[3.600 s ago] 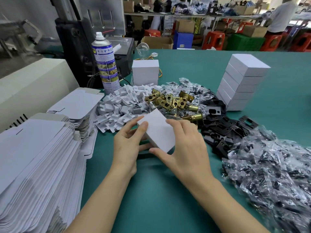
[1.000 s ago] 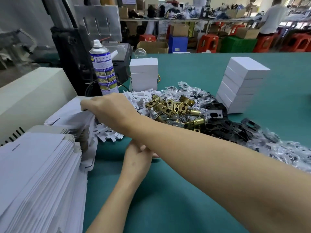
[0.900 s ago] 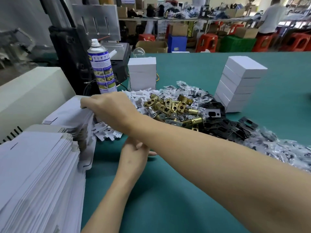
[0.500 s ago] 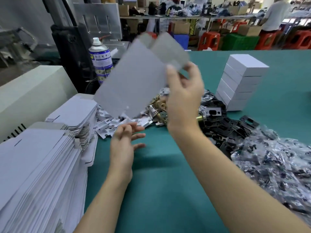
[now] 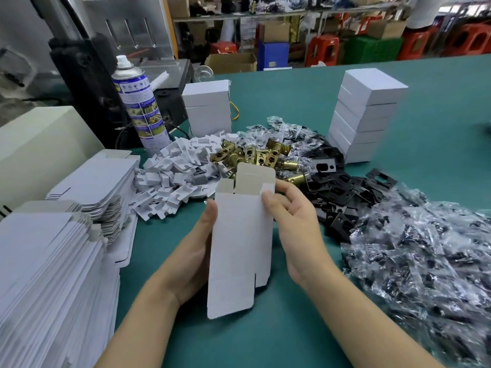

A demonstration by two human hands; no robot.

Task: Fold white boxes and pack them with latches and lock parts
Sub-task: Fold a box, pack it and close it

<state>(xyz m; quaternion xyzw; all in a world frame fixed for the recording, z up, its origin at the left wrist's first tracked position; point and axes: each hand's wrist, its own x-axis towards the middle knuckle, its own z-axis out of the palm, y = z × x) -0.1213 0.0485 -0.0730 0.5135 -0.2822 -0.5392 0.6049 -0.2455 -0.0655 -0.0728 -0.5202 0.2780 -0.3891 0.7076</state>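
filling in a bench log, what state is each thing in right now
white box, held, end flaps open
left hand, grips the box's left edge
right hand, grips its right edge
flat box blanks, unfolded, piled
stacked white boxes, closed
brass latches, loose heap
spray can, upright

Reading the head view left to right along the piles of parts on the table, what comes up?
First flat box blanks, then white plastic pieces, brass latches, black plates, clear bagged parts.
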